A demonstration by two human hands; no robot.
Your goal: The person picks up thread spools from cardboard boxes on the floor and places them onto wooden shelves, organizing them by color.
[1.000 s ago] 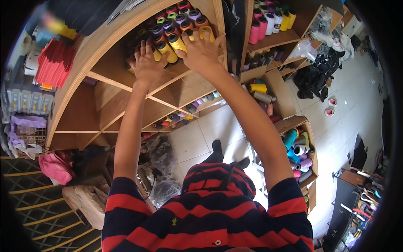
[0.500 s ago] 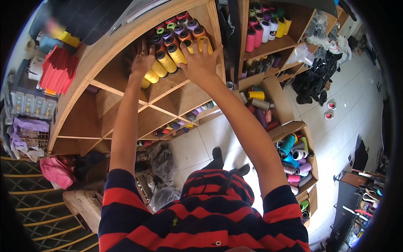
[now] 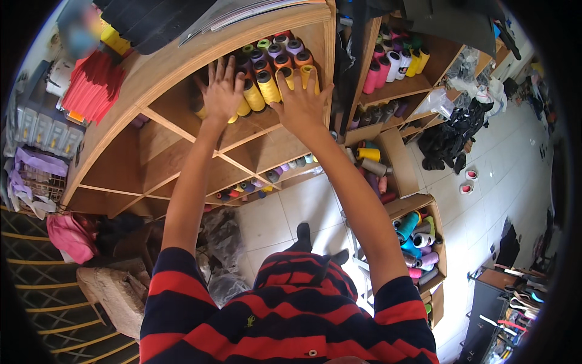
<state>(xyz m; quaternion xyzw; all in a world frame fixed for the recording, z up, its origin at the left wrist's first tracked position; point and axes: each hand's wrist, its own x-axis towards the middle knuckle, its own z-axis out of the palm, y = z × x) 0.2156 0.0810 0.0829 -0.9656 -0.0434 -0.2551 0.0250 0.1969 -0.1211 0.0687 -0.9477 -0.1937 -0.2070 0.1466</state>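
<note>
Rows of thread cones fill the upper compartment of a wooden shelf (image 3: 176, 130), with yellow cones (image 3: 267, 87) along the front and orange cones (image 3: 282, 61), purple and green ones behind. My left hand (image 3: 222, 97) lies with fingers stretched over the left end of the yellow row and hides part of it. At the row's right end, my right hand (image 3: 301, 104) spreads its fingers over the yellow cones there, touching them. Between the two hands, several yellow cones stay visible, tilted with their dark core ends up. Neither hand grips a cone.
Lower compartments hold small spools (image 3: 247, 186). To the right, a cardboard box (image 3: 441, 242) of mixed cones stands on the tiled floor, beside another box (image 3: 397, 161). A second shelf (image 3: 397, 91) holds pink, white and yellow cones. Red sheets (image 3: 94, 85) lie at left.
My left hand has shifted rightward onto the left end of the yellow row, covering more of it. The right hand stays over the right end. The whole view has shifted slightly.
</note>
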